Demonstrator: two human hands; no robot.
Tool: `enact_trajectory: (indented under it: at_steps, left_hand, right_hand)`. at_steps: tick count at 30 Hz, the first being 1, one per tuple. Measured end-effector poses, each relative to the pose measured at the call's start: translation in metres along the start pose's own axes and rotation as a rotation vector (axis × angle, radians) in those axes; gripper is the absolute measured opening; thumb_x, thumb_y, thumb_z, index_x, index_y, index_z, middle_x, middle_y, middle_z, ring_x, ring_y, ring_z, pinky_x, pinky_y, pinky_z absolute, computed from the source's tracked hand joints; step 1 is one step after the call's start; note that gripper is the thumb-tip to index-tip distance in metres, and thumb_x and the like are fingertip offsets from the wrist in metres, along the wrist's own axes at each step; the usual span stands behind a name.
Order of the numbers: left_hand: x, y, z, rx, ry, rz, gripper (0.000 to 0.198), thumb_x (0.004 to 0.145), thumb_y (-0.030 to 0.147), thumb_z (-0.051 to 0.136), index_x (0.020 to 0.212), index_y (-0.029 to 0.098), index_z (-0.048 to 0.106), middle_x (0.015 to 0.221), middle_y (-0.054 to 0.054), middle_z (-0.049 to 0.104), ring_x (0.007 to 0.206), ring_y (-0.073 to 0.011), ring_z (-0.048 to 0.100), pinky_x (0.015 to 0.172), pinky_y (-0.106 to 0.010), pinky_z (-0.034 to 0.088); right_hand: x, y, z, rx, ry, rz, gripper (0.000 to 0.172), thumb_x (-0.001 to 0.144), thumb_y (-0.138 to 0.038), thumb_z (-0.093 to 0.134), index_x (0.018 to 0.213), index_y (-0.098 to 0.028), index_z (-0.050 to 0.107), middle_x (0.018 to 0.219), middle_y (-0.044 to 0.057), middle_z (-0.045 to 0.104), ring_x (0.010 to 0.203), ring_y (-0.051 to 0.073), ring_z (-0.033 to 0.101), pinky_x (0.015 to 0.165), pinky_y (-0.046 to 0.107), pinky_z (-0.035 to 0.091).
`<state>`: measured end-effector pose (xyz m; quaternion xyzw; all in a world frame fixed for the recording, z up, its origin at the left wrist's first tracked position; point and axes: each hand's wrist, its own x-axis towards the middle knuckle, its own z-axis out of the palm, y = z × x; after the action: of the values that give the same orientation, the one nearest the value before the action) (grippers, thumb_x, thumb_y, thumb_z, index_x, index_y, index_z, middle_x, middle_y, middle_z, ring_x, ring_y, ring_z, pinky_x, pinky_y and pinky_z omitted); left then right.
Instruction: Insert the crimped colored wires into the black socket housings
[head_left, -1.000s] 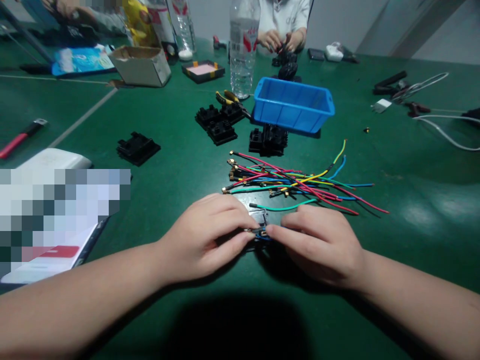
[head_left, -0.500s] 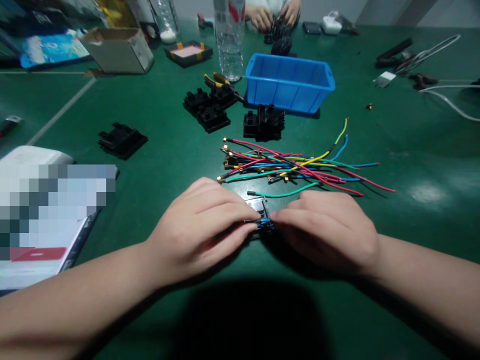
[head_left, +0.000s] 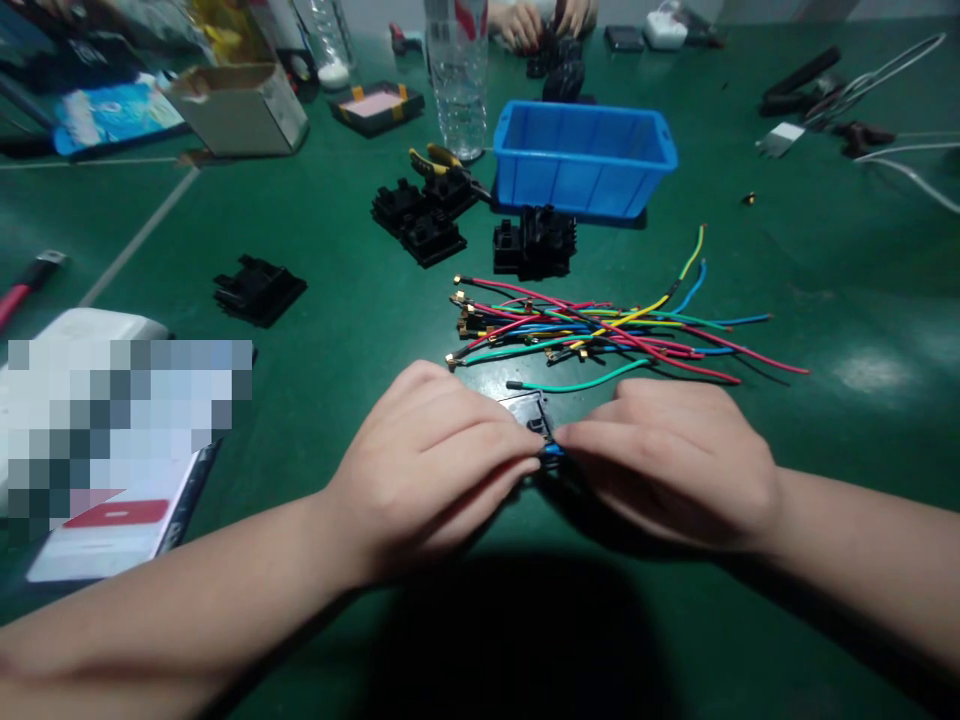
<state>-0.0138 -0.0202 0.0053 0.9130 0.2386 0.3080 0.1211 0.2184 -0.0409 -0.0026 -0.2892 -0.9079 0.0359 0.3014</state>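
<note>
A black plastic housing (head_left: 536, 408) sits on the green table between my two hands, partly covered by my fingers. A short piece of blue wire (head_left: 553, 450) shows at its near side. My left hand (head_left: 435, 465) is closed, with thumb and forefinger pinched at the housing and the left end of the wire. My right hand (head_left: 675, 460) is also closed, its fingertips pinching at the wire's right end; its other fingers are hidden beneath it. Just beyond lies a bundle of red, blue, green and yellow wires (head_left: 615, 325) with brass-coloured terminals.
Behind the wires are several black plastic housings (head_left: 534, 243), yellow-handled pliers (head_left: 431, 160), a blue bin (head_left: 585, 180) and a clear bottle (head_left: 459, 100). Another housing (head_left: 259, 290) lies left, near a phone (head_left: 112, 515). A co-worker's hands (head_left: 517, 25) handle black parts at the far edge.
The whole view has shifted slightly, so most things appear further right. My fingertips stay pinched at the blue wire and housing, with the hands almost unmoved relative to the table.
</note>
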Motion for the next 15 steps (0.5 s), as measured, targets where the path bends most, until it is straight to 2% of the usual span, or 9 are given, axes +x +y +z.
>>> enact_trajectory:
  at_steps: [4,8,11,15]
  left_hand:
    - [-0.0014,-0.0020,0.0021,0.001,0.016,-0.033,0.017,0.086,0.020,0.066,0.102,0.019,0.063,0.089,-0.003,0.073,0.081,-0.0170,0.065,0.075,-0.034,0.041]
    - [0.0009,-0.0043,0.0044,0.030,-0.058,-0.159,0.032,0.087,0.036,0.065,0.112,0.018,0.058,0.099,-0.005,0.071,0.089,-0.0209,0.062,0.076,-0.035,0.041]
    - [0.0027,-0.0052,0.0057,0.032,-0.097,-0.202,0.032,0.087,0.035,0.063,0.113,0.017,0.058,0.103,-0.006,0.069,0.094,-0.0220,0.060,0.078,-0.036,0.042]
    - [0.0023,-0.0050,0.0062,0.010,-0.013,-0.174,0.023,0.087,0.030,0.064,0.105,0.015,0.063,0.097,-0.006,0.070,0.089,-0.0208,0.061,0.077,-0.035,0.043]
  right_hand:
    - [0.0000,0.0016,-0.0022,0.021,0.008,0.001,0.025,0.087,-0.012,0.057,0.111,-0.016,0.060,0.078,0.006,0.070,0.064,0.016,0.059,0.056,0.030,0.043]
    - [-0.0005,0.0032,-0.0017,0.028,0.068,0.114,0.021,0.088,-0.012,0.054,0.108,-0.018,0.059,0.076,0.004,0.068,0.064,0.016,0.059,0.057,0.029,0.045]
    - [0.0004,0.0047,-0.0003,0.047,0.117,0.165,0.016,0.087,-0.011,0.052,0.100,-0.017,0.059,0.078,0.004,0.067,0.064,0.014,0.060,0.058,0.027,0.046]
    - [0.0018,0.0054,0.0000,0.065,0.063,0.124,0.013,0.088,-0.010,0.051,0.097,-0.017,0.058,0.069,0.002,0.062,0.057,0.014,0.053,0.053,0.026,0.041]
